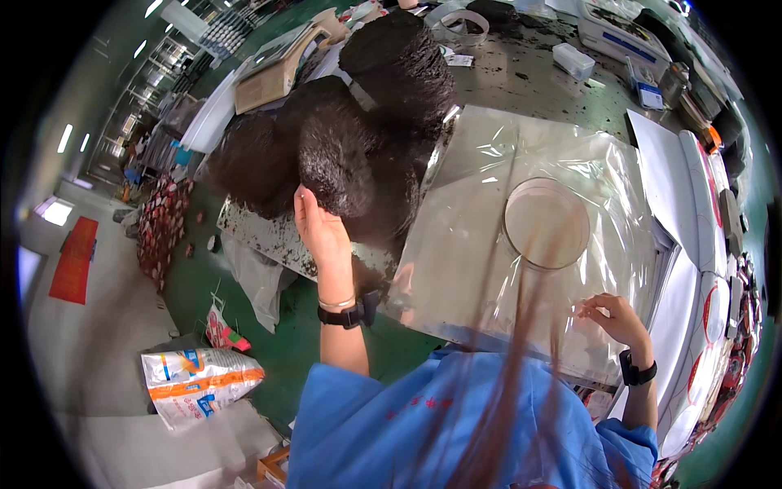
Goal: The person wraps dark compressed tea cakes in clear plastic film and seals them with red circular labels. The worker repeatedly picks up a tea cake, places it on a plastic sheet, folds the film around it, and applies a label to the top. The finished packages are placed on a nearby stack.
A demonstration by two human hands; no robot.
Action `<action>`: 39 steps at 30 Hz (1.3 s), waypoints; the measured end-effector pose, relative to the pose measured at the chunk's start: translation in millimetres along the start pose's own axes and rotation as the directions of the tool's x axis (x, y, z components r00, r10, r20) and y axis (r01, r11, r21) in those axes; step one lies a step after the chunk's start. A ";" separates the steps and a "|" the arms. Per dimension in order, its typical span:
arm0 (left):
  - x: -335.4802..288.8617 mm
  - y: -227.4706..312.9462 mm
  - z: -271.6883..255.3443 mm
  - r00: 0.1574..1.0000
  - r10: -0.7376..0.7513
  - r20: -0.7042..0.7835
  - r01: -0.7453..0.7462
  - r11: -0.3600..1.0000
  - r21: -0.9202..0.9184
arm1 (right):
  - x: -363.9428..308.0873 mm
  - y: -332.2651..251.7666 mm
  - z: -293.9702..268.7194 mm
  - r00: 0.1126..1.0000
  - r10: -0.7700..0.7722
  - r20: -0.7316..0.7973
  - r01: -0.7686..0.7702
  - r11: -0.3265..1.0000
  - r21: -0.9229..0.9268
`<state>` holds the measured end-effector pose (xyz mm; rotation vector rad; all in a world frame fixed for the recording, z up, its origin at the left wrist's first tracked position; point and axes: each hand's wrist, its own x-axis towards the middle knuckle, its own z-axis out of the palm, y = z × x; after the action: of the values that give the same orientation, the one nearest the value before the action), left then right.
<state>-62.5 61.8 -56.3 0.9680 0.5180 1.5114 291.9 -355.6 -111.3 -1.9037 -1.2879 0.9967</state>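
Observation:
My left hand (324, 238) grips the lower edge of a dark, rough-surfaced round cake (332, 159), tilted up in front of the stacks. Its material looks dried and leafy, but I cannot tell the exact kind. Behind it, a tall stack of similar dark cakes (397, 65) rises, with more to the left. At the right, my right hand (612, 316) hovers over clear plastic film (464, 269), fingers loosely curled and apart, with nothing visible in them. On that film lies a thin round ring (507, 220), left of the sheet's right edge.
A beige scale (269, 81) and a white tub (210, 112) stand at the back left. Farther right are a small clear box (573, 61) and a white bin (623, 41). White sheets (664, 167) lie along the right. A printed bag (199, 379) sits lower left.

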 end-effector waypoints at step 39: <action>-106.9 -159.4 154.1 0.180 -0.514 0.839 -0.545 0.658 0.520 | 127.8 26.5 -67.7 0.821 -0.007 -0.572 0.321 0.833 0.451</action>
<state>149.7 -41.6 -125.8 2.4242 0.0713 0.1791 392.3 -249.7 -128.6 -1.4439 -0.7190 0.5552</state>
